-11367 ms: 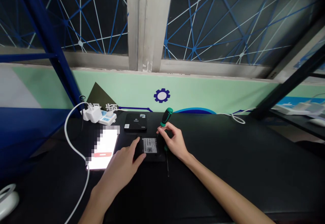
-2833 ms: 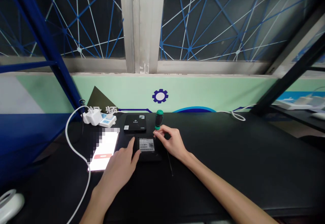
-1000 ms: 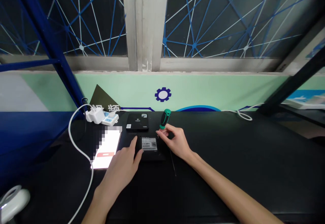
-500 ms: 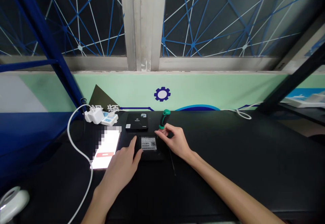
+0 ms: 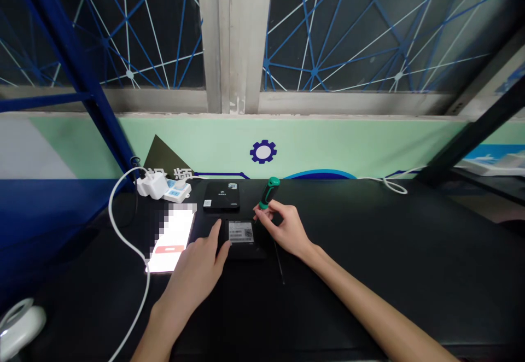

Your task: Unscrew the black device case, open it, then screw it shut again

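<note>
A black square box [image 5: 245, 250] with a white printed label [image 5: 241, 232] lies flat on the dark table. My left hand [image 5: 200, 261] rests at its left side, index finger stretched along the upper left and thumb apart on the lower left. In my right hand [image 5: 287, 228], thumb and fingers pinch a screwdriver [image 5: 269, 192] with a green and black handle. Its handle leans to the right, and the tip points down by the box's upper right corner, where contact is too small to make out. A thin dark rod [image 5: 279, 263] lies below my right hand.
Behind the labelled box sits a second black box [image 5: 222, 196]. To the left lie a lit, partly blurred screen [image 5: 170, 247], a white power strip [image 5: 177, 191] with a plug [image 5: 152, 185], and a long white cable [image 5: 123, 233]. A white rounded object [image 5: 22, 323] stands front left.
The screwdriver's handle has tilted further to the right, with the fingers of my right hand shifting along with it. My left hand and the labelled box have stayed put.
</note>
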`<state>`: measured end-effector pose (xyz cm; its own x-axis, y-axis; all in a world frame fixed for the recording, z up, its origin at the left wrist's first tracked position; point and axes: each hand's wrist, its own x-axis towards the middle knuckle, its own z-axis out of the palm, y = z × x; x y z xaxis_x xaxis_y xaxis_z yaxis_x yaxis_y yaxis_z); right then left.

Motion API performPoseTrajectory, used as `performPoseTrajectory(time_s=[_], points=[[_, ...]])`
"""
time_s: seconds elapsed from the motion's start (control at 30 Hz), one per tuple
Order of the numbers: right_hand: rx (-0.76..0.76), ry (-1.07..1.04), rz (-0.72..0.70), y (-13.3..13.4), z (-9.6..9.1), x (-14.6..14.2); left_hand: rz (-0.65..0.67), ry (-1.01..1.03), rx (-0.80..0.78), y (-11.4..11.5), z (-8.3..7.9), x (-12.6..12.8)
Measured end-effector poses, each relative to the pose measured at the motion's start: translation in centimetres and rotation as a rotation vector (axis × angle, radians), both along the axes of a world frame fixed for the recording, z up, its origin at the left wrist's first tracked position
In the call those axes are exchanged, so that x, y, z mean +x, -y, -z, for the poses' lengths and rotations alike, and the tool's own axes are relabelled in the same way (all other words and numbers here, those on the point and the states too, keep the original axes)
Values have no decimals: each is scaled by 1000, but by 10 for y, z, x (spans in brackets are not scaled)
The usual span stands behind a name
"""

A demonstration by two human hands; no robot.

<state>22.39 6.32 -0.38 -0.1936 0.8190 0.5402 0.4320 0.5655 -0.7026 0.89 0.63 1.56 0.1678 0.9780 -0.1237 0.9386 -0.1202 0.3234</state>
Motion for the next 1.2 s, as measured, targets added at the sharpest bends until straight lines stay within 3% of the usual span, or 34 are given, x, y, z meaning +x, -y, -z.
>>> performPoseTrajectory(time_s=[0.9,1.2], points=[[6,39,79,4,0,-3,5,42,2,2,0,0],[-35,-44,-1,9,0,-3,0,34,10,2,2,-1]])
